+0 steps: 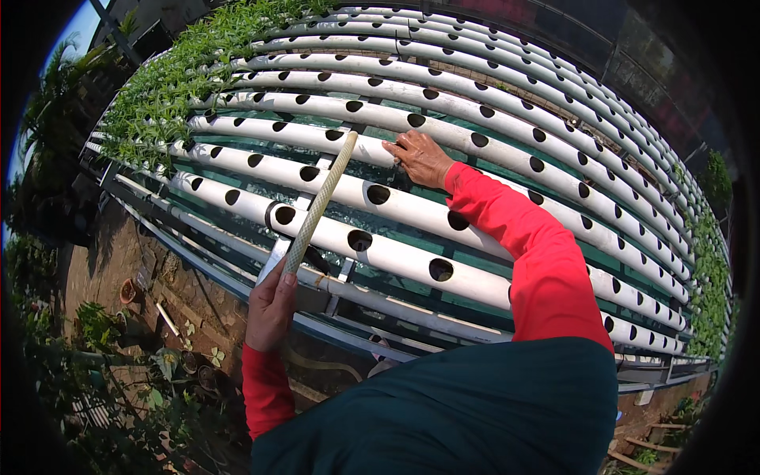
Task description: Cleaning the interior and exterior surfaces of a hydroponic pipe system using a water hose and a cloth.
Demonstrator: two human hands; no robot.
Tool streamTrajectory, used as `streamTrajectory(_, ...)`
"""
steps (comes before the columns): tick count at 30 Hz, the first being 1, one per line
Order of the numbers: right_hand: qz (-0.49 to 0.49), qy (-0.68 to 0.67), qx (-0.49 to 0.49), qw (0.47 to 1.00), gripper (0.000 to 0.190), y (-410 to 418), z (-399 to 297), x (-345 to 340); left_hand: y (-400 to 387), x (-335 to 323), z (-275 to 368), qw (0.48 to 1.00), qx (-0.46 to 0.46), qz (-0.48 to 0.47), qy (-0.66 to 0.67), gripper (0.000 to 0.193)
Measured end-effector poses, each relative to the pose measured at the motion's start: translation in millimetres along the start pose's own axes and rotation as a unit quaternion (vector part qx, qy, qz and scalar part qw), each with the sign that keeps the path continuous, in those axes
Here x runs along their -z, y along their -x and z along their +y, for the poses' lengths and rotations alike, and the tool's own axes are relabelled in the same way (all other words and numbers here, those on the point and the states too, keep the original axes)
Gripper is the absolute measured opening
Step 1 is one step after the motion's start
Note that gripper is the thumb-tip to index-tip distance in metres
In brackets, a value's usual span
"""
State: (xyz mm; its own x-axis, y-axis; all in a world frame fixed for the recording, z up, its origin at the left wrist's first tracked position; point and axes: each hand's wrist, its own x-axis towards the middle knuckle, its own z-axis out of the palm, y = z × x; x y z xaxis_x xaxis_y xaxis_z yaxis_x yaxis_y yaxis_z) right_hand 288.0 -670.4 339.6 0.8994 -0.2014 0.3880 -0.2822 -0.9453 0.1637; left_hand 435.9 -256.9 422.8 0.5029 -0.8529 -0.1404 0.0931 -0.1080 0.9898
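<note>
My left hand is closed around a pale braided hose. The hose slants up and away across the nearest white pipes, its tip at the third pipe from the front. On that third white pipe, just right of the hose tip, rests my right hand with bent fingers. The hand hides part of the pipe, and whether its fingers pinch anything is not visible. Dark round holes run along the second pipe and the nearest pipe.
More holed pipes stretch behind in rows. Leafy green plants fill their left ends, and others grow at far right. A grey pipe and metal frame border the near side. Below left are a terracotta pot and potted plants.
</note>
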Motion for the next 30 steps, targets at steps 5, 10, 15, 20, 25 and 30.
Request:
streamTrajectory(5, -0.011, -0.081, -0.131, 0.988, 0.049, 81.0, 28.6, 45.4, 4.4, -12.1, 1.0, 1.0, -0.007, -0.022, 0.019, 0.048)
streamTrajectory(10, -0.031, -0.057, -0.067, 0.996, 0.071, 108.4, 17.2, 41.4, -3.9, -50.5, -2.8, 0.998, 0.009, -0.054, 0.019, 0.046)
streamTrajectory(15, -0.074, 0.019, -0.044, 0.996, 0.068, 109.9, 23.6, 33.2, 7.7, -78.8, -3.2, 0.995, 0.037, -0.093, -0.011, 0.045)
streamTrajectory(20, 0.009, 0.019, 0.092, 0.996, 0.056, 133.2, 50.3, 59.2, 31.8, -81.0, -7.0, 0.995, 0.037, -0.081, -0.043, 0.046)
streamTrajectory(25, 0.059, -0.145, -0.068, 0.985, 0.031, 126.1, 43.4, 86.4, 51.7, -74.4, -7.8, 0.999, 0.029, -0.038, -0.017, 0.046)
streamTrajectory(30, 0.174, -0.286, -0.053, 0.941, 0.02, 68.5, -40.7, 85.2, 56.1, -70.7, -3.2, 1.0, 0.018, -0.025, 0.003, 0.045)
